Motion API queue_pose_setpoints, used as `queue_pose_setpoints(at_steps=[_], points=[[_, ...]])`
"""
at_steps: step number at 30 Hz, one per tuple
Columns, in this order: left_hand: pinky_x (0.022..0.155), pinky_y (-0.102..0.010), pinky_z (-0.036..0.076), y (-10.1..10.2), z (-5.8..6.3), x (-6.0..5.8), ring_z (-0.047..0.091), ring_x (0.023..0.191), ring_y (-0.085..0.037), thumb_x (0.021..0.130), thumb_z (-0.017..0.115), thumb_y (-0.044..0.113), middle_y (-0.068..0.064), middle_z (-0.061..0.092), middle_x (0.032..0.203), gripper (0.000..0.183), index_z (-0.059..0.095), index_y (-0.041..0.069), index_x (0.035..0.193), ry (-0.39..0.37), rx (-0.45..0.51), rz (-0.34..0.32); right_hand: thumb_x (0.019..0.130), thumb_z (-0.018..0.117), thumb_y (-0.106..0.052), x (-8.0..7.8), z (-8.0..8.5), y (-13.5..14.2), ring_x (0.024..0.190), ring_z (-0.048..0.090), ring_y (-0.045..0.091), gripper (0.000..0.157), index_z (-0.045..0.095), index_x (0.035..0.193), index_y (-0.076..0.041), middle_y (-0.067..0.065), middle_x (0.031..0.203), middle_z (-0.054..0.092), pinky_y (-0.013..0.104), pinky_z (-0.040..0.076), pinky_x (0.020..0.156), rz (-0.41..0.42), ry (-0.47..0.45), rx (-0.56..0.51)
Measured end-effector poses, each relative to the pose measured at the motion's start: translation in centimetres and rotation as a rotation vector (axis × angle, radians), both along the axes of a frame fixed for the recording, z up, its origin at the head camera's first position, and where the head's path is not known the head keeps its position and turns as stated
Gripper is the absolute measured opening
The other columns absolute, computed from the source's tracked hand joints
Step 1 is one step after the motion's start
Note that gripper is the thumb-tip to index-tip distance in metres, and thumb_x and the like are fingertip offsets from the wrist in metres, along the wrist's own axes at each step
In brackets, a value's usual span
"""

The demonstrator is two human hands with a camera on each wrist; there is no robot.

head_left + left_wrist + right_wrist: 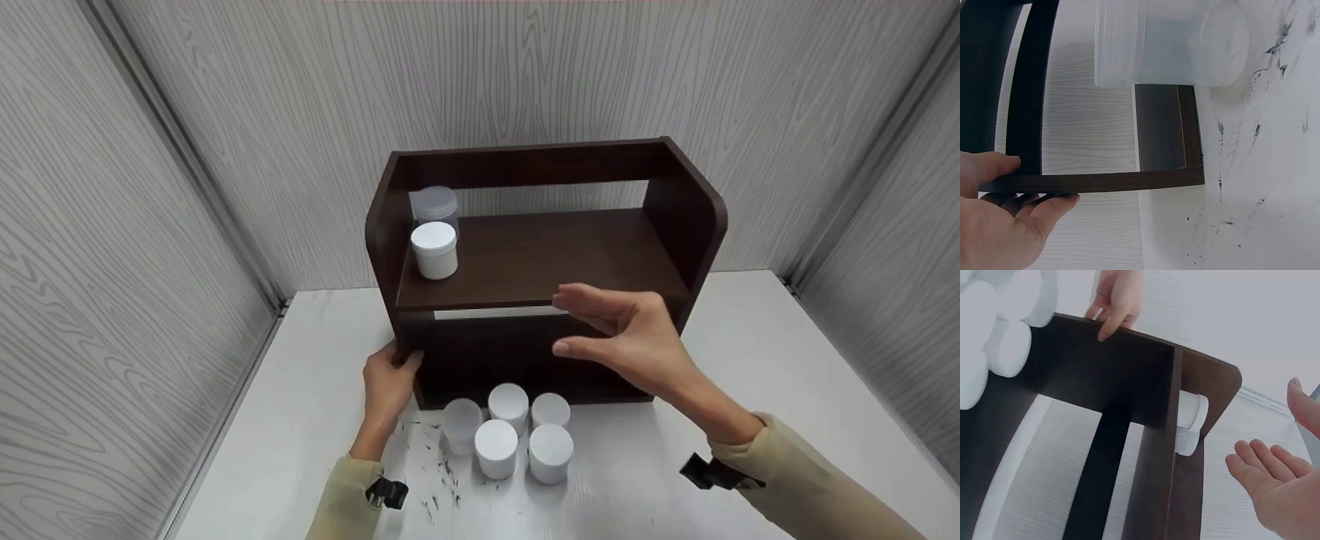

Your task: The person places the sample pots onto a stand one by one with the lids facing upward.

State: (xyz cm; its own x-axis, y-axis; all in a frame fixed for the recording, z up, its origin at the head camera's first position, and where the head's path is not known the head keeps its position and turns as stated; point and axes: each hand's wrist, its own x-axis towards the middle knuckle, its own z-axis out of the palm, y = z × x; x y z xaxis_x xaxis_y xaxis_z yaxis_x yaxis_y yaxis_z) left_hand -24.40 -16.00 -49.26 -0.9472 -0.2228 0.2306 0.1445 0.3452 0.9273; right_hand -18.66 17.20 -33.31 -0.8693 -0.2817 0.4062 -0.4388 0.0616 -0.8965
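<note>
The left hand (390,382) grips the left side of a dark-brown wooden shelf unit (555,255), mid-frame; the right hand (637,337) is empty, thumb apart. Two round plastic jars, white (436,255) and translucent (438,202), stand shelved left of centre; five jars (496,451), lower centre, are unshelved.

White table (750,337), dark shelf (555,251) and five jars (496,450) on it, shelf holding two jars (436,259)

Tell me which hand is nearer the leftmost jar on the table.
Left. The left hand grips the shelf's left panel, just left of the jar; the right hand is raised farther to the jar's right.
</note>
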Motion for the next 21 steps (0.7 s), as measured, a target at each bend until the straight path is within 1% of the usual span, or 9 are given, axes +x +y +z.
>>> queue_pose_setpoints(at_steps=[3,11,15,17,19,21], points=[[0.086,-0.04,0.058,0.0,0.0,0.0,0.072,0.103,-0.032,0.102,0.067,0.008,-0.022,0.074,0.116,0.036,0.065,-0.01,0.133,0.0,0.0,-0.005,0.076,0.091,0.007,0.9,-1.4,0.9,0.121,0.069,0.034,0.059,0.069,0.13,0.008,0.016,0.123,0.075,0.037,0.054,0.1,-0.012,0.006,0.01],[0.085,-0.04,0.058,0.1,0.1,0.1,0.072,0.103,-0.033,0.101,0.067,0.009,-0.022,0.074,0.115,0.035,0.067,-0.01,0.131,0.001,0.0,-0.002,0.078,0.091,0.003,2.7,-6.3,2.8,0.118,0.071,0.029,0.054,0.071,0.127,0.008,0.019,0.121,0.074,0.035,0.054,0.099,-0.029,-0.059,0.044],[0.084,-0.039,0.058,0.0,0.1,0.0,0.072,0.103,-0.033,0.1,0.067,0.008,-0.022,0.074,0.114,0.034,0.068,-0.01,0.129,0.005,-0.004,0.002,0.079,0.092,0.0,3.4,-8.9,3.6,0.114,0.072,0.028,0.051,0.072,0.125,0.009,0.02,0.119,0.075,0.033,0.055,0.097,-0.056,-0.117,0.073],[0.085,-0.04,0.057,0.0,0.1,0.0,0.072,0.104,-0.032,0.1,0.068,0.007,-0.022,0.074,0.115,0.033,0.068,-0.01,0.129,0.001,-0.004,0.006,0.079,0.092,-0.004,3.7,-10.2,3.9,0.114,0.072,0.028,0.05,0.073,0.124,0.007,0.02,0.119,0.075,0.033,0.055,0.098,-0.071,-0.15,0.096],[0.086,-0.04,0.057,0.1,0.1,0.0,0.072,0.105,-0.033,0.1,0.067,0.007,-0.022,0.074,0.116,0.034,0.068,-0.009,0.13,-0.002,-0.002,0.007,0.079,0.093,-0.007,3.9,-11.4,4.1,0.115,0.071,0.032,0.051,0.073,0.124,0.006,0.02,0.12,0.075,0.034,0.055,0.098,-0.079,-0.18,0.116],[0.086,-0.04,0.057,0.1,0.1,0.0,0.072,0.105,-0.033,0.1,0.067,0.007,-0.023,0.074,0.116,0.034,0.067,-0.01,0.13,-0.004,0.002,0.005,0.079,0.094,-0.01,4.1,-12.6,4.3,0.116,0.071,0.035,0.053,0.072,0.126,0.005,0.017,0.119,0.075,0.034,0.055,0.098,-0.088,-0.209,0.14]])
